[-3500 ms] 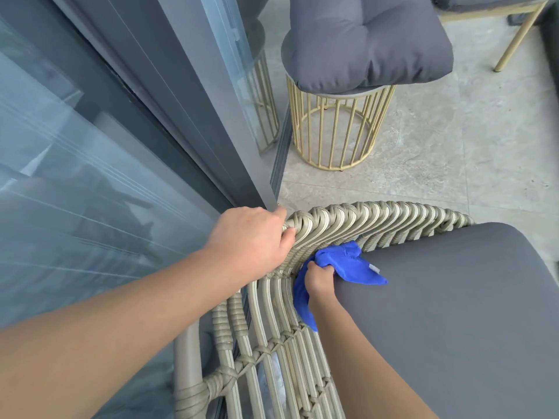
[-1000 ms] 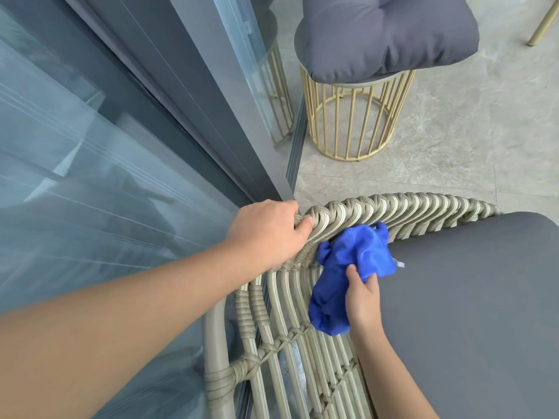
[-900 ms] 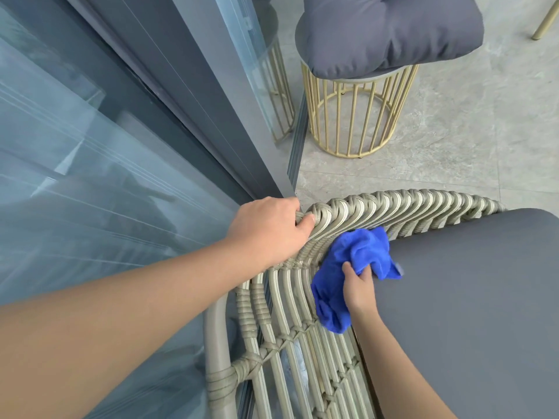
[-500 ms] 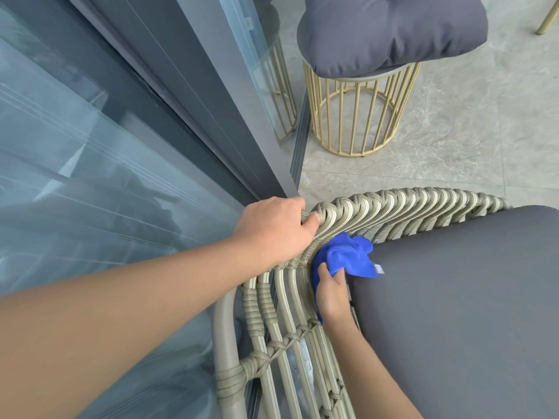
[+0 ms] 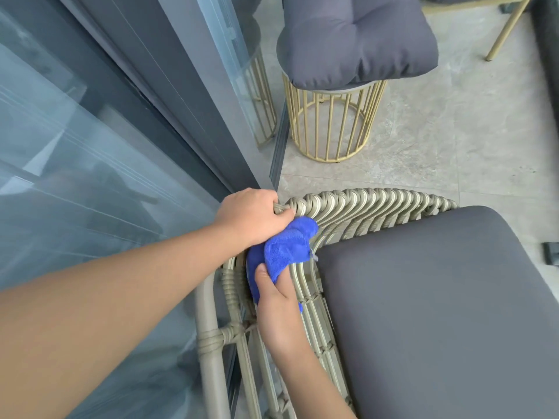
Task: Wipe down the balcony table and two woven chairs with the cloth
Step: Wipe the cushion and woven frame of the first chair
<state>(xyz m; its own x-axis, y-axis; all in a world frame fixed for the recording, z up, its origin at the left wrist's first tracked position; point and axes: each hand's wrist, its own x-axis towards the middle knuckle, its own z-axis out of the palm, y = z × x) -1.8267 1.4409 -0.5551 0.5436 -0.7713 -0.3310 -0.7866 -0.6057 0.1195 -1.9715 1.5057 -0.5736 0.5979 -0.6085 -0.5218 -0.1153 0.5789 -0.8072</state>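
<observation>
A beige woven chair with a grey seat cushion fills the lower right. My left hand grips the chair's curved top rim at its left corner. My right hand holds a bunched blue cloth against the inner woven side of the chair, just below my left hand and to the left of the cushion. Part of the cloth is hidden under my right hand.
A round gold wire-frame table with a grey cushion on top stands on the tiled floor beyond the chair. A glass sliding door with a dark frame runs along the left. A gold furniture leg shows at top right.
My right hand has slid the cloth leftward and up along the inner weave, close under my left hand. My left hand keeps its grip on the rim.
</observation>
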